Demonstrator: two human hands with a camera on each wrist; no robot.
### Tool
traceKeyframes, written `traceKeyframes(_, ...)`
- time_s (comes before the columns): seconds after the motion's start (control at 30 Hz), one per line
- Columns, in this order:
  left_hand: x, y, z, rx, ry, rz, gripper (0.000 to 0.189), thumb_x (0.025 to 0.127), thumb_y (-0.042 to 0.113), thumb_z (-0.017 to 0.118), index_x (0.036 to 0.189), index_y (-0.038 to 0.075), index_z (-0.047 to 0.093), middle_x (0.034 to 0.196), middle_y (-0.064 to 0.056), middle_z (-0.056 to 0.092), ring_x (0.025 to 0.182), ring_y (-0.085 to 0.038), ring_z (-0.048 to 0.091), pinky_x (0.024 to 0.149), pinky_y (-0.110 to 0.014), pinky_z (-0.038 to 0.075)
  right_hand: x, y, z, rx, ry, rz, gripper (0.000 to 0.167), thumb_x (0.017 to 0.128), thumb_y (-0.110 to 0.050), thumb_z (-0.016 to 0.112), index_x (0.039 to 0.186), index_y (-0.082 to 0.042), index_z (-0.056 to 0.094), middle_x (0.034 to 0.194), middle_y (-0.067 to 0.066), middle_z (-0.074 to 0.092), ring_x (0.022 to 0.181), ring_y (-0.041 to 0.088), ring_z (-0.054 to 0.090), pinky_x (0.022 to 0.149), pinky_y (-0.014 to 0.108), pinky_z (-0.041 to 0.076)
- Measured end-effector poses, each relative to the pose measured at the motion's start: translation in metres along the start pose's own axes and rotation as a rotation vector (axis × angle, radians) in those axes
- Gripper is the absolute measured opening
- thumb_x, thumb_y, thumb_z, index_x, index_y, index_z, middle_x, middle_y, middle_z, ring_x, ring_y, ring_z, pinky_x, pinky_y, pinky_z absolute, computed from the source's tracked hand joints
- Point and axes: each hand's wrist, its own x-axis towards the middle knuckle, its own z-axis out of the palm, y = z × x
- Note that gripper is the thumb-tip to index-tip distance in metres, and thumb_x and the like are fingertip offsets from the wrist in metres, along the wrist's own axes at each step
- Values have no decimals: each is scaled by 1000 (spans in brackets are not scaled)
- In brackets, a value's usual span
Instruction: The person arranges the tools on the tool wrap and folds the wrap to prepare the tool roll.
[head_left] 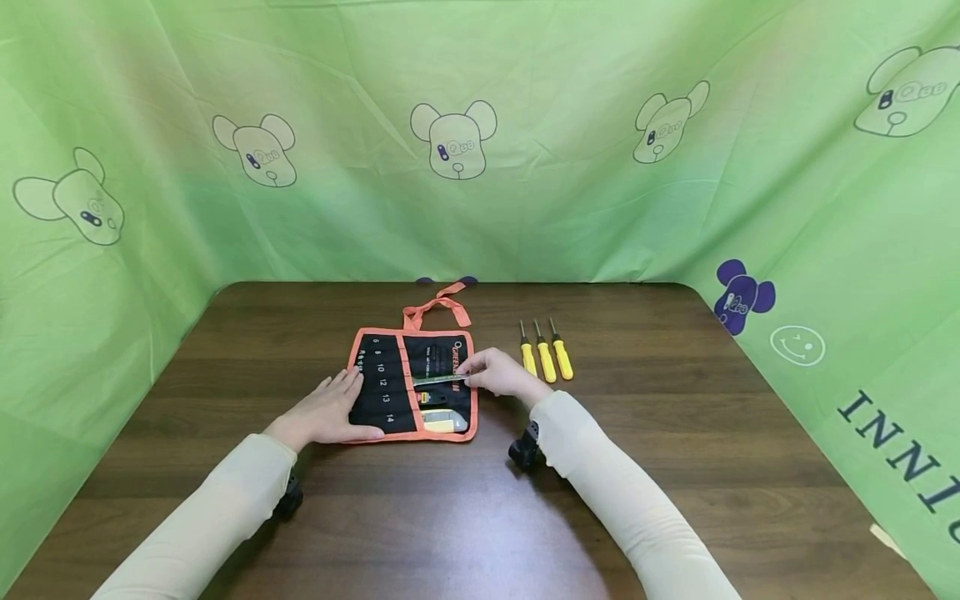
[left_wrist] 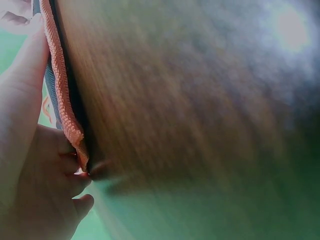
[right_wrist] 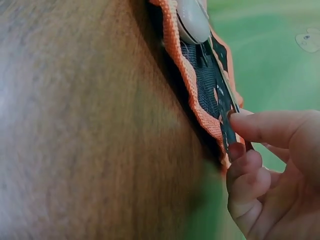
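Note:
A black tool pouch [head_left: 386,408] with orange trim lies spread on the table. My left hand [head_left: 330,408] rests on its left side, thumb along the near edge and fingers over the left edge. At the pouch's right side, my right hand [head_left: 498,375] pinches the end of a slim metal tool [head_left: 441,380] between thumb and fingertips. The tool's other end reaches to the pouch's middle orange strip. In the right wrist view, the thin metal tool [right_wrist: 227,87] runs along the pouch. A yellow and grey utility knife [head_left: 442,421] sits in a pouch pocket near the front.
Three yellow-handled screwdrivers [head_left: 545,358] lie side by side on the wooden table [head_left: 645,467], right of the pouch. An orange tie strap [head_left: 435,308] extends from the pouch's far edge. Behind the table hangs a green printed cloth [head_left: 555,208].

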Motion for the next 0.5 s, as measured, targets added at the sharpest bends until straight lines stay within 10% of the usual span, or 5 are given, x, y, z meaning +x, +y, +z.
traceKeyframes(0.5, -1, 2, -2, 0, -5, -11, 105, 78, 66, 54, 139, -12, 22, 146, -28, 17, 134, -41, 14, 105, -53, 14, 8, -7, 9, -129, 30, -79, 14, 86, -10, 65, 98, -10, 73, 95, 0, 66, 88, 12, 56, 79, 31, 46)
